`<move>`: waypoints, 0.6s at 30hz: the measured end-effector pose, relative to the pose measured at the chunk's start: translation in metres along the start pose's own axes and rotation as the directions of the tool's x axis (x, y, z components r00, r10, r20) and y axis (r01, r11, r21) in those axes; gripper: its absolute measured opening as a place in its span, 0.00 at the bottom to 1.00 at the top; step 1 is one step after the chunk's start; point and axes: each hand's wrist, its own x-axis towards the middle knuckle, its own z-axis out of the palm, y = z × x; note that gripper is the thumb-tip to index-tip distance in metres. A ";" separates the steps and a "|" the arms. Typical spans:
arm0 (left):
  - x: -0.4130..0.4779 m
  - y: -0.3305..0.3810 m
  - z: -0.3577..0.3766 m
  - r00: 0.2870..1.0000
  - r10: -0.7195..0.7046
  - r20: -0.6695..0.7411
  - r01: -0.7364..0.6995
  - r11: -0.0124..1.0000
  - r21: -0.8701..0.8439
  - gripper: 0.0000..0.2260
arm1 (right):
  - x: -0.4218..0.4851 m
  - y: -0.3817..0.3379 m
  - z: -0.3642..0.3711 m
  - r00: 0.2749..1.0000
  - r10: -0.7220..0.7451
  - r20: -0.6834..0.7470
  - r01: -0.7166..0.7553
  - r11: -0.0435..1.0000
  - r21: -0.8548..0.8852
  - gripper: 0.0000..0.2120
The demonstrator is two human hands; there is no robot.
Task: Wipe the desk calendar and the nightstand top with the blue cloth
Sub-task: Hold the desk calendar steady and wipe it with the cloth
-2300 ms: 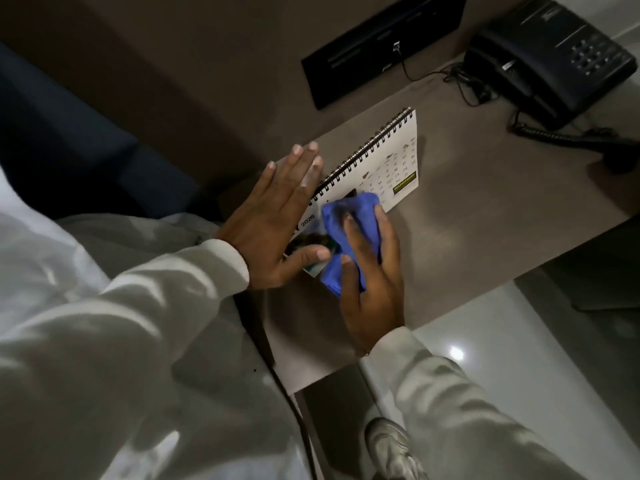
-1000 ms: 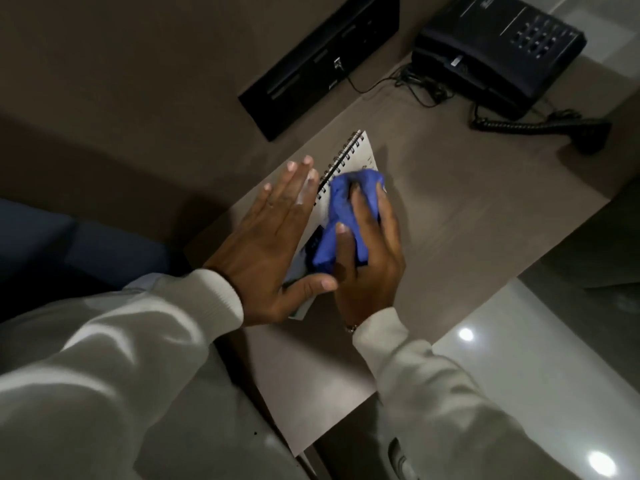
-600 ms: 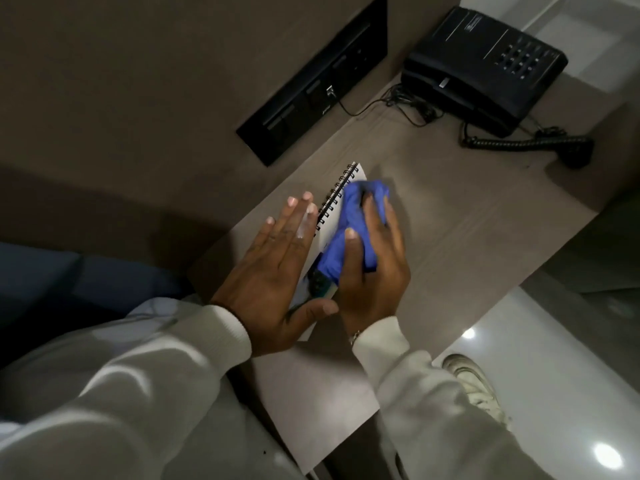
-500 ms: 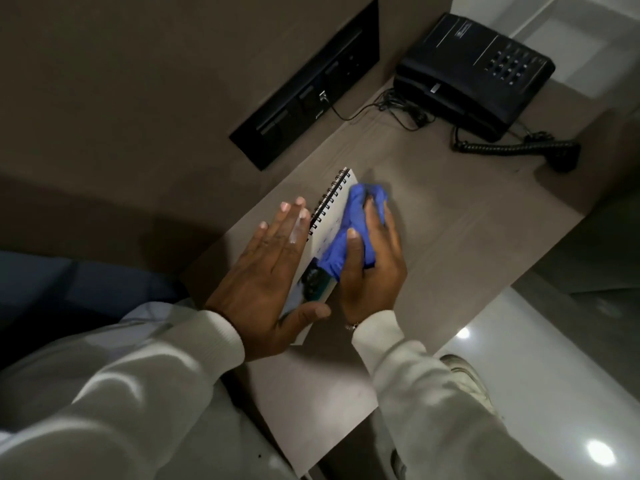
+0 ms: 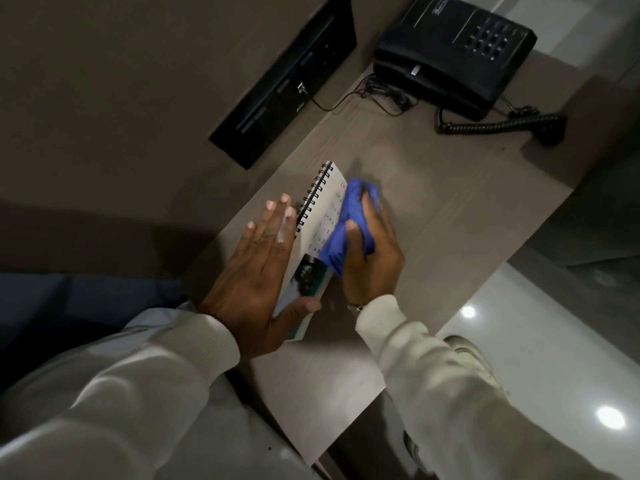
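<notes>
Hands at a white spiral-bound desk calendar (image 5: pixel 320 220) on the grey-brown wooden worktop (image 5: pixel 433 209).
Left hand (image 5: pixel 256 275), fingers spread flat, steadies its spiral edge; right hand (image 5: pixel 372 258) presses the crumpled blue cloth (image 5: pixel 346 226) against its page.

The nightstand top (image 5: pixel 433 216) is a grey-brown wood-grain slab set against a wall. A spiral-bound desk calendar (image 5: pixel 320 216) stands on it near the middle. Beyond the calendar, at the far corner, sits a black telephone (image 5: pixel 453 50), its coiled cord (image 5: pixel 491 126) lying on the surface just in front of the phone.
</notes>
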 end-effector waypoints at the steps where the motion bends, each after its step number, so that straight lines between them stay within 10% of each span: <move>1: -0.001 0.000 0.000 1.000 0.005 -0.003 -0.005 1.000 0.005 0.40 | -0.008 0.008 -0.005 1.000 0.016 0.022 -0.017 1.000 0.018 0.20; 11: 0.000 -0.003 0.005 0.999 0.028 -0.036 -0.023 0.990 0.136 0.37 | -0.040 -0.012 -0.001 0.999 -0.008 0.037 -0.001 0.969 0.245 0.20; 18: 0.002 -0.002 0.002 1.000 -0.001 0.002 0.001 0.990 0.144 0.39 | 0.004 -0.014 -0.009 0.999 0.050 0.006 -0.050 0.998 0.047 0.20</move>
